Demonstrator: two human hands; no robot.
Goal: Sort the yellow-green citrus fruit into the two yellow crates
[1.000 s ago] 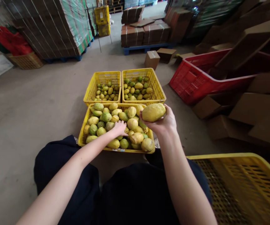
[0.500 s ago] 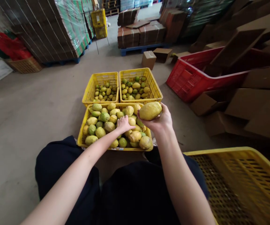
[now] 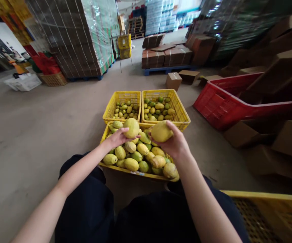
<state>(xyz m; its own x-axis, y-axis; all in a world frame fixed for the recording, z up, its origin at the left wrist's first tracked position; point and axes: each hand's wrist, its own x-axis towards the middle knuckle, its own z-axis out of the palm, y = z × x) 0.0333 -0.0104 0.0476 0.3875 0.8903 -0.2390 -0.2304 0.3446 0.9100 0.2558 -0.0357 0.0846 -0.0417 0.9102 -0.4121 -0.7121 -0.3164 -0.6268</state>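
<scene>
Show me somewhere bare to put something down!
Bare floor lies left of the fruit crates, with a narrower patch between them and the red crate. Fruit crowds the nearest fruit crate; cardboard boxes crowd the red crate.

Red crate [image 3: 213, 106], right of frame, loose cardboard [image 3: 279, 72] slanting over it. Open carton [image 3: 243, 133], below that crate. Blue pallet [image 3: 167, 70], upper middle, bearing strapped cardboard bundles [image 3: 178, 56]. Small taped box [image 3: 173, 82], on grey floor [image 3: 67, 114] before the pallet. Tall wrapped stack [image 3: 65, 40], upper left. Woven basket [image 3: 55, 79], with red material [image 3: 49, 65], beside that stack. White bin [image 3: 25, 82], far left. Wooden pallets [image 3: 136, 27], piled, top middle.
</scene>
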